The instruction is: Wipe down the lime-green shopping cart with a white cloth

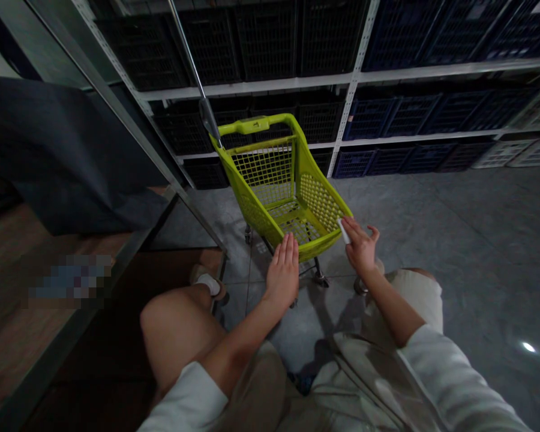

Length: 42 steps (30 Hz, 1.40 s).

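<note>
A lime-green plastic shopping cart (236,186) with a mesh basket stands upright on the floor before my knees. My left hand (284,273) rests on the cart's near rim, its fingers stretched out side by side and holding nothing. By the rim's near right corner, my right hand (360,245) presses a small white cloth or tissue (343,231) against the plastic. Most of that white piece is hidden under the fingers. The basket's inside shows only its mesh floor. A metal pole (186,45) rises from the cart's far left corner.
White metal shelving (351,99) at the back holds rows of black crates (265,45) and blue crates (400,114). A metal-edged wooden table (27,348) stands at the left, with dark fabric (85,156) over its far part. Grey tiled floor (477,240) extends to the right.
</note>
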Tool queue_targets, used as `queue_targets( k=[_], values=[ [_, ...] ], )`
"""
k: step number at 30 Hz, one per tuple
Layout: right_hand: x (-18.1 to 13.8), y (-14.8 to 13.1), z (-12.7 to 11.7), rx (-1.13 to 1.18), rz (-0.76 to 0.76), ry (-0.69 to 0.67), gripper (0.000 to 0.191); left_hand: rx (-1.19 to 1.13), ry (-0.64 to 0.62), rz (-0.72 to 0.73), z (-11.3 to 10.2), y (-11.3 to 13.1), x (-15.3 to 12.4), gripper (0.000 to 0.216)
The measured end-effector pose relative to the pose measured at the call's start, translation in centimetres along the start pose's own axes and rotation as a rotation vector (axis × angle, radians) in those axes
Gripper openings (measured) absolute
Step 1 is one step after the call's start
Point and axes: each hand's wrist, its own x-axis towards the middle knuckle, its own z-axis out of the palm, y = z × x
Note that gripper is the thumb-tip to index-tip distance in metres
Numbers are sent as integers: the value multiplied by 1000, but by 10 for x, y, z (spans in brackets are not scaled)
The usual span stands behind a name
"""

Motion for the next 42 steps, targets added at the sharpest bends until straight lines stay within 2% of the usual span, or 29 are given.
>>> queue_targets(
  k=[3, 6, 9, 11, 14, 17, 19, 22, 24, 27, 30, 33, 36, 39, 42],
  values=[
    [-12, -58, 10, 48, -11, 19, 82, -35, 21, -1, 1, -2, -1, 82],
    [-18, -109, 15, 106, -104, -83, 86, -35, 15, 5, 0, -4, -1, 86],
    [-16, -124, 15, 144, -183, -147, 87, 2, -12, -9, 0, -4, 0, 81],
    [-14, -110, 11, 153, -256, -167, 85, 28, -16, -20, 0, -3, 1, 74],
    [-8, -61, 2, 126, -326, -178, 83, 48, 0, -31, 1, -2, 1, 67],
    [0, -2, -8, 66, -243, -132, 82, 38, 18, -24, 2, -1, 0, 69],
    [5, 26, -12, 36, -162, -96, 79, 13, 28, -10, 2, 0, -1, 72],
    [5, 34, -8, 24, -70, -46, 74, -10, 28, 0, 2, 0, -1, 75],
    [-1, 12, -2, 23, -5, 13, 74, -8, 13, -3, 2, 1, -1, 76],
    [-15, -47, 9, 44, 32, 74, 78, -5, 2, -5, 1, 0, -1, 78],
    [-24, -106, 15, 121, -62, -3, 78, 0, 10, -9, 1, -1, -2, 80],
    [-24, -131, 15, 184, -139, -85, 80, 36, -4, -29, 1, -2, -2, 77],
    [-21, -107, 10, 175, -251, -131, 80, 76, -16, -39, 1, -2, -2, 72],
    [-14, -51, 0, 114, -307, -151, 79, 82, -24, -30, 1, 0, -2, 72],
    [-3, 8, -9, 53, -222, -98, 77, 61, -29, -20, 0, 1, -1, 74]
  ],
)
